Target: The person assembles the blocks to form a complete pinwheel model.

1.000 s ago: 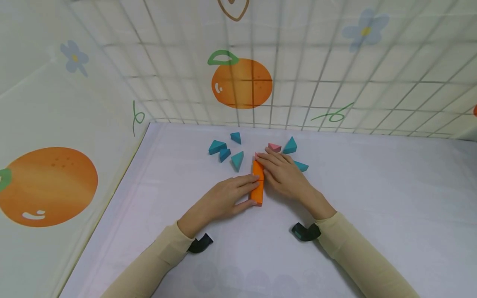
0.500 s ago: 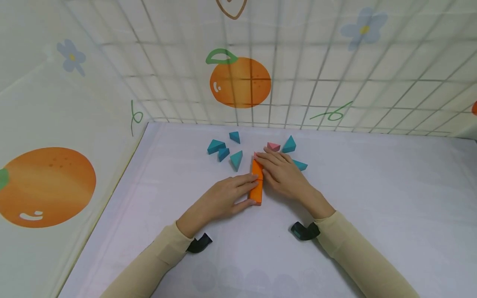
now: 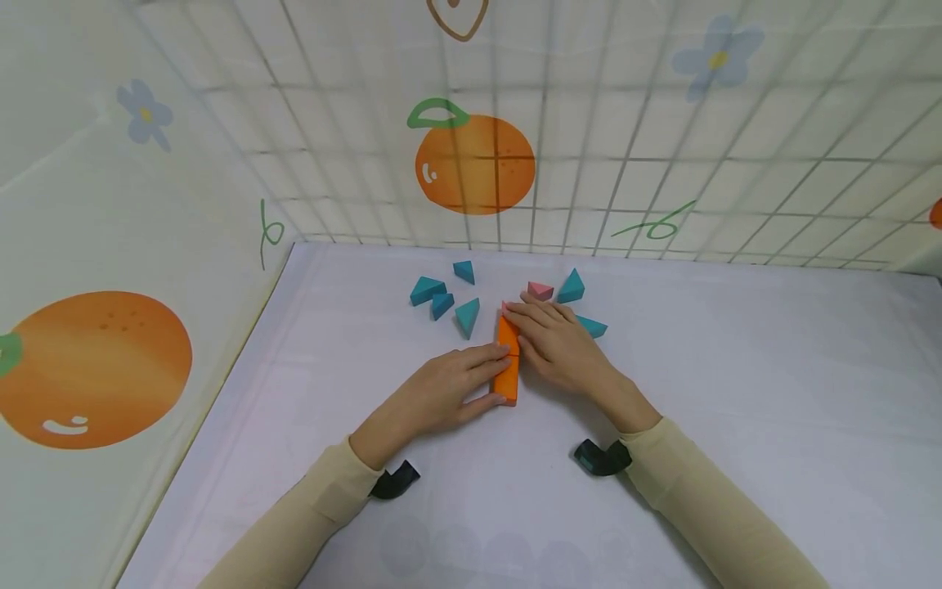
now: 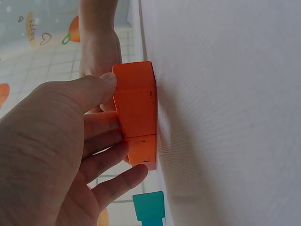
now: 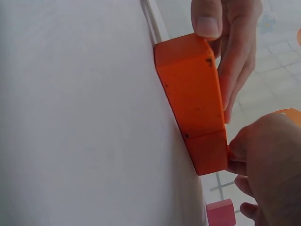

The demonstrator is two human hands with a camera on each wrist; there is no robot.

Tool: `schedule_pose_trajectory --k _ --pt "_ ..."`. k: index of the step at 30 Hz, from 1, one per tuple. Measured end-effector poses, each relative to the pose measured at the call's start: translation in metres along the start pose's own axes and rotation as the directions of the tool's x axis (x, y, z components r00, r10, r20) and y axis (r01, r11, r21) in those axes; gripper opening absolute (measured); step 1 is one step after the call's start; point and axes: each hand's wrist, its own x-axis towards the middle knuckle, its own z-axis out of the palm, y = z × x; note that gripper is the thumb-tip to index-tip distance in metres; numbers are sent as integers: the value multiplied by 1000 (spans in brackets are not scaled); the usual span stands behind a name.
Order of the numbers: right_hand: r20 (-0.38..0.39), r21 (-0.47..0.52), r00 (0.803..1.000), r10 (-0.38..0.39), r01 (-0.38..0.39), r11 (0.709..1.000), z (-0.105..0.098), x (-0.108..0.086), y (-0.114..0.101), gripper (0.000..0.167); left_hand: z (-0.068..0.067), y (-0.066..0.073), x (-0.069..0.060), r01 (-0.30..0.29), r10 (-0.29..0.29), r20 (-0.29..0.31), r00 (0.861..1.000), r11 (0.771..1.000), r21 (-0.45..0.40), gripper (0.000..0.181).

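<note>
Two orange blocks (image 3: 506,378) lie end to end in a row on the white cloth. A small pink piece (image 3: 504,307) shows at their far end, partly hidden. My left hand (image 3: 441,388) reaches over from the left, its thumb (image 4: 101,87) at the row's near end and its fingers on the upper face by the seam. On the right, my right hand (image 3: 562,343) lies along the far block, fingertips at the pink piece. In the right wrist view the right hand (image 5: 277,160) covers that far end, so its exact contact is partly hidden.
Several blue and teal triangular blocks (image 3: 467,317) are scattered behind and left of the row. Past the right hand are a pink block (image 3: 540,290), a teal triangle (image 3: 571,286) and another partly covered teal block (image 3: 592,326). A patterned curtain over wire grid (image 3: 625,123) stands behind the table.
</note>
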Motion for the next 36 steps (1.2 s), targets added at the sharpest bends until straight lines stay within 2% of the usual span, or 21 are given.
schedule_pose_trajectory --k 24,27,33,36 --pt "-15 15 1000 -16 16 1000 0 0 -1 46 -1 0 0 -5 5 -2 1000 1000 9 57" --pt "-11 8 1000 9 -9 1000 -4 1 1 43 -1 0 0 -7 7 -12 1000 1000 9 56" --pt "-58 -84 992 111 -115 990 -13 0 12 42 0 -1 0 -14 14 -20 1000 1000 5 55" --pt "-62 -101 988 144 -150 984 -15 -1 17 44 0 0 0 -12 12 -17 1000 1000 4 55"
